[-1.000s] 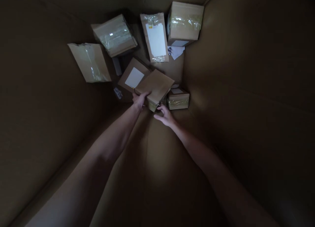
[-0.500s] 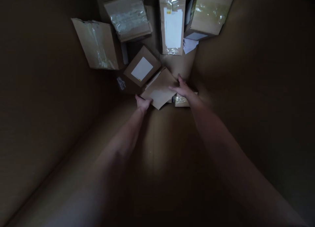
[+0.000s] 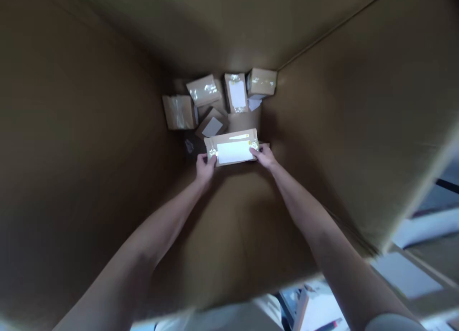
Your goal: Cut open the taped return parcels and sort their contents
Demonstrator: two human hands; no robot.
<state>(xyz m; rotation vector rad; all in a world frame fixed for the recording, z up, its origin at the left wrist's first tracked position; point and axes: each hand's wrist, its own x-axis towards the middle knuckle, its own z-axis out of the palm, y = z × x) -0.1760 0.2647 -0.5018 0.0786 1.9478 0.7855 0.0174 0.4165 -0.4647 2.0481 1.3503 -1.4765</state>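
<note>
Between my two hands is a flat cardboard box (image 3: 229, 138) with a large white label and clear tape at its ends. My left hand (image 3: 205, 168) grips its left end, thumb on top. At the right end my right hand (image 3: 264, 156) clasps it the same way. The held box is lifted above the bottom of a deep, large carton (image 3: 229, 216). Just beyond it lies a tilted brown box with a white label (image 3: 212, 126). Part of another small box (image 3: 266, 145) shows behind my right hand.
Several taped parcels lie at the carton's far end: a left box (image 3: 178, 112), a shiny-taped box (image 3: 203, 90), an upright labelled box (image 3: 236, 94) and a corner box (image 3: 262, 82). High carton walls surround my arms. Outside, at lower right, are more boxes and a red-tipped pen (image 3: 330, 325).
My head has drawn back and up, so the carton's rim shows. Both hands have raised the held box, and its labelled, taped side now faces me instead of a plain one.
</note>
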